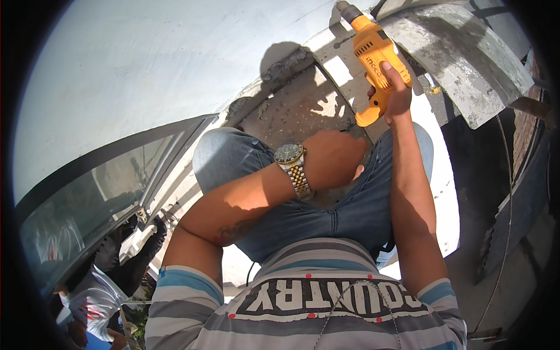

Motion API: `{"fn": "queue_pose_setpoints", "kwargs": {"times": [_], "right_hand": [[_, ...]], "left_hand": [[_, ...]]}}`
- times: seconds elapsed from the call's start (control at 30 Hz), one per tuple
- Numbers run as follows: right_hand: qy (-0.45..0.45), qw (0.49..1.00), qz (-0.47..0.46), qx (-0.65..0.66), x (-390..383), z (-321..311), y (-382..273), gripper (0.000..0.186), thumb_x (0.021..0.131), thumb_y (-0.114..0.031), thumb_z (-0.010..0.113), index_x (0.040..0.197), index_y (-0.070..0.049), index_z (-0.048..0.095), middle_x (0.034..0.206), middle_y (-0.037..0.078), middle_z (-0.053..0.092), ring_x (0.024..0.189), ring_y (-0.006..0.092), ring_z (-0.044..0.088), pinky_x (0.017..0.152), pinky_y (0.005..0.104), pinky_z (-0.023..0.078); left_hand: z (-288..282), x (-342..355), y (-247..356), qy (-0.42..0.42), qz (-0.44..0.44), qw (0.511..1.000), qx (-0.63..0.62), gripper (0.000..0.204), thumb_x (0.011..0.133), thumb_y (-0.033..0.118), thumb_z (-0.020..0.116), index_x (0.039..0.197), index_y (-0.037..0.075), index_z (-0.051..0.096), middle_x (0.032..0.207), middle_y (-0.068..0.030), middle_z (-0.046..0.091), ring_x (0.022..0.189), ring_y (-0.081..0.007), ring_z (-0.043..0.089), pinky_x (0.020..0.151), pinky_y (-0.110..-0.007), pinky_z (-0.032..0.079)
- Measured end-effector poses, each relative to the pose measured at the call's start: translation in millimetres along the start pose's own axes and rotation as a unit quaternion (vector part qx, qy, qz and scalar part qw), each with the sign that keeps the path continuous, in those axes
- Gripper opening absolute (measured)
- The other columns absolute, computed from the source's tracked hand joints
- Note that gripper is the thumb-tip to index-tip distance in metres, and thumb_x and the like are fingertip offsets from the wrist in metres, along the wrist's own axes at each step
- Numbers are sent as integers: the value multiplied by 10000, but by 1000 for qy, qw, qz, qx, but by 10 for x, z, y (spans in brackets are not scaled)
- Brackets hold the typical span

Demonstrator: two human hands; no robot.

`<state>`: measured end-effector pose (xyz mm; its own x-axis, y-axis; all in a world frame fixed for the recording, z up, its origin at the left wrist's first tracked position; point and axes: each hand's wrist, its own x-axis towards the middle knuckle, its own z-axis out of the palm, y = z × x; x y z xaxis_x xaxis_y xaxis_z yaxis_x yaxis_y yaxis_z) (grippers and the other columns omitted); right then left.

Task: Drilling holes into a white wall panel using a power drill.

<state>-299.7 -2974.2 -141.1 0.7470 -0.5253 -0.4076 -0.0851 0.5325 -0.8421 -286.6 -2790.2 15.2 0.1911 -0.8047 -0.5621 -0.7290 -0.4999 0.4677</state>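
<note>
A yellow power drill (373, 49) is gripped by my right hand (398, 98), raised at the upper right beyond my right knee. The thumb lies along its side and the other fingers go round the handle, partly hidden. Its dark chuck points up toward the white wall. My left hand (335, 156) is bent inward between my knees with its fingers curled closed; whatever may be inside them is hidden. On that wrist sits a silver and gold watch (290, 156). The drill and my left hand are apart.
A white wall (157, 64) fills the upper left, above a dark-framed glass pane (128, 175). A grey concrete slab (461, 58) stands at the upper right. A thin cord (506, 233) hangs at the right. Another person (96, 300) is at the lower left.
</note>
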Motion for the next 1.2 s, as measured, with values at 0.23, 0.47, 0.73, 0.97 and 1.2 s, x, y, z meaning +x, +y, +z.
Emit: {"fn": "queue_pose_setpoints", "kwargs": {"times": [0.23, 0.47, 0.73, 0.97, 1.2], "right_hand": [[-6, 1000, 13, 4, -3, -3, -8, 534, 904, -441, 666, 1224, -13, 648, 923, 136, 716, 596, 186, 630, 559, 316, 524], [-21, 996, 65, 65, -211, -49, -75, 551, 912, -493, 655, 1170, -6, 666, 881, 122, 714, 603, 191, 649, 526, 329, 525], [-44, 990, 80, 109, -485, -302, -148, 625, 930, -484, 634, 1264, 42, 594, 979, 222, 703, 707, 264, 688, 634, 375, 586], [-89, 981, 65, 160, -640, -466, -233, 605, 956, -443, 604, 1286, 62, 568, 1015, 262, 684, 739, 308, 691, 662, 408, 599], [-74, 986, 50, 144, -550, -433, -159, 622, 942, -467, 596, 1290, 48, 565, 1004, 254, 696, 682, 293, 687, 629, 388, 592]], "left_hand": [[60, 66, -38, 0, -12, 1000, 8, 323, 921, 329, 694, 1040, 38, 620, 815, -185, 697, 826, -395, 707, 723, -500, 557], [83, 119, 22, -17, 0, 1000, 26, 315, 905, 327, 711, 976, 25, 657, 778, -166, 697, 790, -381, 708, 710, -493, 552], [223, 106, 101, 29, 40, 998, 24, 307, 884, 328, 719, 966, 35, 678, 781, -152, 704, 776, -358, 716, 708, -465, 568], [129, 49, 250, 23, 70, 997, 26, 287, 874, 331, 720, 949, 58, 678, 775, -139, 701, 761, -348, 717, 675, -460, 575], [225, 43, 170, 54, 71, 996, 20, 270, 855, 310, 743, 933, 63, 667, 761, -133, 689, 762, -341, 715, 672, -457, 570]]}}
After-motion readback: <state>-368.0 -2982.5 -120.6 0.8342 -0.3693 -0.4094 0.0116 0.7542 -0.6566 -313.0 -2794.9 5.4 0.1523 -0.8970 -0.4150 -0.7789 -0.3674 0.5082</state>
